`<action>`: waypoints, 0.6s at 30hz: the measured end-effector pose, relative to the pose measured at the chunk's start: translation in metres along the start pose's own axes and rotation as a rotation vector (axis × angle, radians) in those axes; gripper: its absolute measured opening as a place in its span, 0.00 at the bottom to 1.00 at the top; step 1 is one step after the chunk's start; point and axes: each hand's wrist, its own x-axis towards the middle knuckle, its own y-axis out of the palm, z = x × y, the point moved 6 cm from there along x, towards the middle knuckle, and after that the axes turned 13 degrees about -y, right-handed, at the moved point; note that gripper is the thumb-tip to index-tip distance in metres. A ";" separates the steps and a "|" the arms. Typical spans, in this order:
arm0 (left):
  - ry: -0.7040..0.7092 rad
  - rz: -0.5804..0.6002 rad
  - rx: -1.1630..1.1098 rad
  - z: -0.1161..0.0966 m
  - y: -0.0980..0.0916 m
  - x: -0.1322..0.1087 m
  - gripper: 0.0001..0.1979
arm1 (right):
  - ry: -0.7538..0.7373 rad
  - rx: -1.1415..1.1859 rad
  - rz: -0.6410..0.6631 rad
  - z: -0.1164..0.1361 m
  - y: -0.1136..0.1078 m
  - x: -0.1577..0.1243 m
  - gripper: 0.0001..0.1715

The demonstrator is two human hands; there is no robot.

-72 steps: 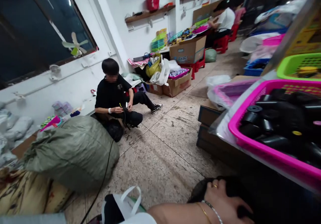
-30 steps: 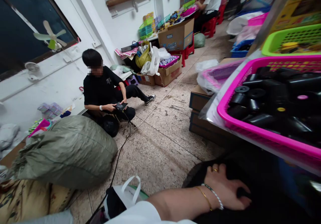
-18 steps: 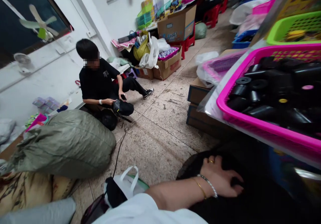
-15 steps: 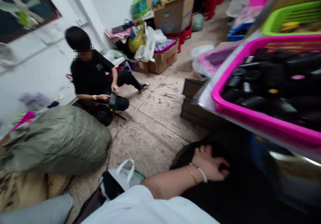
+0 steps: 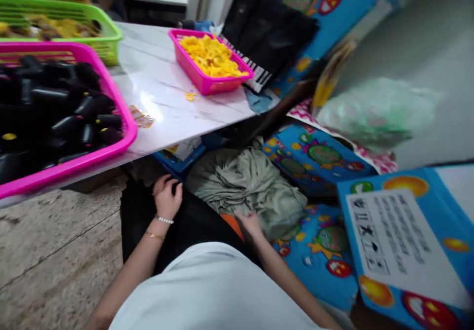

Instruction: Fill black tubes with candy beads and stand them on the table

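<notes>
My left hand rests on the black cloth over my legs, fingers loosely bent and apart, holding nothing. Beads and a gold-coloured band circle that wrist. Low at my right side, my right hand is at the edge of an orange surface, perhaps a seat. Its fingers are blurred and partly hidden, so its grip is unclear. Just beyond lies a crumpled grey-green sack. Above my left hand, a pink basket of black bottle-like pieces sits at the table edge.
The white marble-patterned table also bears a smaller pink basket of yellow pieces and a green basket. A black bag stands behind. Blue printed cartons crowd the right side, and a pale green plastic bag lies above them.
My view has swung to the right, leaving the seated co-worker and the sacks by the wall out of sight. My right hand has come into view; my left is still on the black cloth.
</notes>
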 end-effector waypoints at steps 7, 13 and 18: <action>0.129 0.973 0.431 -0.111 0.183 -0.025 0.73 | 0.023 -0.413 0.001 -0.008 -0.012 0.023 0.82; -0.020 0.988 0.620 -0.085 0.262 -0.012 0.87 | 0.210 -0.259 0.059 -0.019 0.027 0.126 0.66; -0.146 0.896 0.316 -0.090 0.281 0.011 0.62 | 0.126 0.000 0.129 -0.013 0.063 0.146 0.30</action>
